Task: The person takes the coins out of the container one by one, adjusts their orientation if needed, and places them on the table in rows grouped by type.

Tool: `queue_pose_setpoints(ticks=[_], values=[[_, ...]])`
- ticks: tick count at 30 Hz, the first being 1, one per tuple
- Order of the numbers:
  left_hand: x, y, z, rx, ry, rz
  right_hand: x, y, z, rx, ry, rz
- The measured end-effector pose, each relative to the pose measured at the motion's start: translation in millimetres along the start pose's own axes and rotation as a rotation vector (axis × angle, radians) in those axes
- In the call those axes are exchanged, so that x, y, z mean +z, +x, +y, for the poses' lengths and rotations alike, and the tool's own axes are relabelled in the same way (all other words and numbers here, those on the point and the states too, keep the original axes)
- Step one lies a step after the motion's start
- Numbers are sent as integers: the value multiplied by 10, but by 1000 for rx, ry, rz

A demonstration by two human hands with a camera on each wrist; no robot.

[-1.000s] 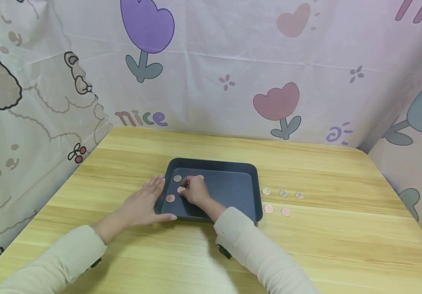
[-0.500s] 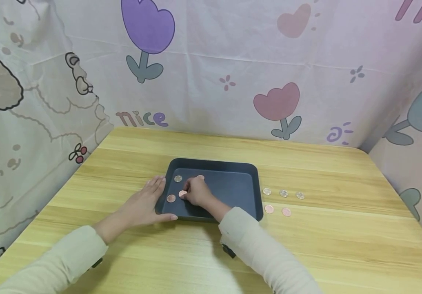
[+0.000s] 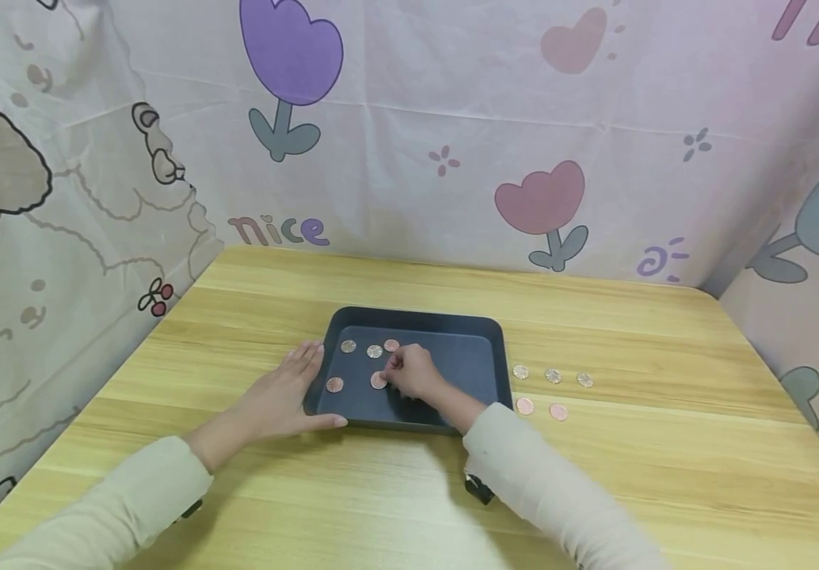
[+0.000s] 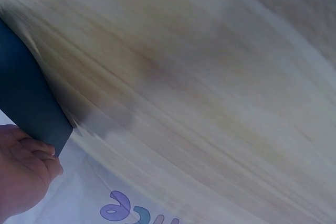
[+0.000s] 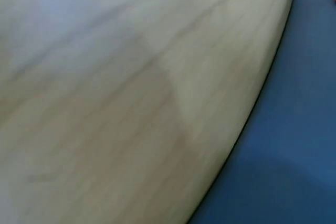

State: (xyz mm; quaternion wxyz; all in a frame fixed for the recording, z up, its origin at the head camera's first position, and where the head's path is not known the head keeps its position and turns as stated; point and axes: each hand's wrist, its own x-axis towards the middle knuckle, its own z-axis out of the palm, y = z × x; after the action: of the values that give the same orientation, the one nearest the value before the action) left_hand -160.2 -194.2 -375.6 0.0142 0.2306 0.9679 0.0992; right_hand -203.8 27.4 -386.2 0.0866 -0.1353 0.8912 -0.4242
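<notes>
A dark blue-grey tray [image 3: 452,360] stands on the table with several coins in it. My right hand [image 3: 415,372] is inside the tray, its fingertips pinching the right edge of a copper-coloured coin [image 3: 379,380]. Behind that coin lie a silver-coloured coin [image 3: 375,351] and a pinkish coin [image 3: 391,346], side by side. Another silver-coloured coin [image 3: 348,347] and a copper coin [image 3: 334,385] lie along the tray's left side. My left hand [image 3: 277,400] rests against the left wall, fingers straight, thumb along the front rim. Only its fingers by the tray [image 4: 31,98] show in the left wrist view.
Right of the tray, three silver-coloured coins [image 3: 553,376] lie in a row on the wooden table [image 3: 630,475]. Two pinkish coins [image 3: 525,406] lie in front of them. A printed cloth [image 3: 395,190] hangs behind and at both sides of the table.
My right hand has moved rightward inside the tray, and the copper coin at its fingertips has shifted with it. The silver-coloured coin behind has come into sight. The left hand has stayed in place.
</notes>
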Motion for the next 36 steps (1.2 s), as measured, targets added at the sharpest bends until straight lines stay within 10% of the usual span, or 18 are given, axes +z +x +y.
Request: queue_pose_setpoints(ticks=[36], values=[[-10,1,11,10,13,6,-573,-431,189,209,282,0]])
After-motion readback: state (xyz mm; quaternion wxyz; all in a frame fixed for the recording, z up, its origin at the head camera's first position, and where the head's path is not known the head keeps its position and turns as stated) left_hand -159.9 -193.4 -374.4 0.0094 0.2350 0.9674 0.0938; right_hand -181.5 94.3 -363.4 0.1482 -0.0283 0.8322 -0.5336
